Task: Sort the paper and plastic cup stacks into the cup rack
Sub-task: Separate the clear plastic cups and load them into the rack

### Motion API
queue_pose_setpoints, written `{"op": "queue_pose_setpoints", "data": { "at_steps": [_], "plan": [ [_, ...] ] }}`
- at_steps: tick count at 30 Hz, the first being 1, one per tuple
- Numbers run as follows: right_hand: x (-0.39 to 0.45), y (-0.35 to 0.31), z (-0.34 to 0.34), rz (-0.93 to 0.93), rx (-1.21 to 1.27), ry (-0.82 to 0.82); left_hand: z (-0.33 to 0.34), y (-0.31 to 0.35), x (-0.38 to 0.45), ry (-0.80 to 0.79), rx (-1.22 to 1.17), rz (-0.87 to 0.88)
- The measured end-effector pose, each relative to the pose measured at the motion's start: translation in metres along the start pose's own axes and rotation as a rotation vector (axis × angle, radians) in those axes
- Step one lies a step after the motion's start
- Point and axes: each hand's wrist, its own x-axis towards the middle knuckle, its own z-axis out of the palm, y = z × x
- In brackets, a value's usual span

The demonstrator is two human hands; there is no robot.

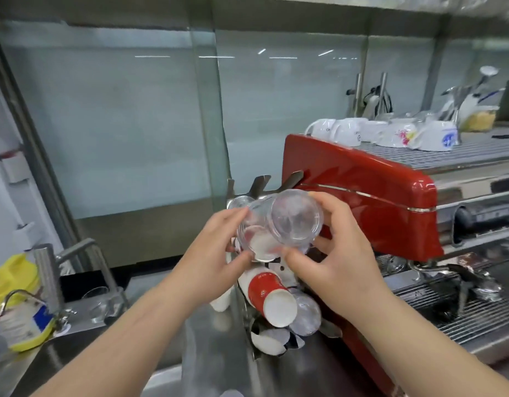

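Both hands hold clear plastic cups above the metal cup rack (262, 183), whose prongs stick up beside the red machine. My right hand (336, 253) grips a clear plastic cup stack (296, 219) with its base facing me. My left hand (219, 247) holds a second clear plastic cup (254, 239) pressed against the first, lower and to the left. Below them, a red and white paper cup stack (272, 299) lies tilted in the rack. A clear cup stack (306, 316) lies beside it and a white cup stack (269, 340) sits underneath.
A red espresso machine (362, 202) stands right of the rack, with white ceramic cups (390, 133) on its top grate. At left are a sink faucet (76, 262), a glass (97, 303) and a yellow container (15, 305). A glass wall is behind.
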Motion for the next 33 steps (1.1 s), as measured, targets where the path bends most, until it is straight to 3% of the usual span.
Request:
{"op": "queue_pose_setpoints", "data": {
  "at_steps": [6, 14, 33],
  "plan": [
    [0.015, 0.021, -0.030, 0.006, 0.075, 0.091, 0.016, 0.018, 0.046, -0.101, 0.141, 0.095],
    [0.017, 0.058, -0.039, 0.061, 0.073, 0.150, 0.036, 0.025, 0.077, -0.258, 0.166, 0.016],
    [0.022, 0.126, -0.021, 0.161, -0.021, 0.109, 0.070, 0.010, 0.113, -0.455, 0.247, 0.003]
  ]
}}
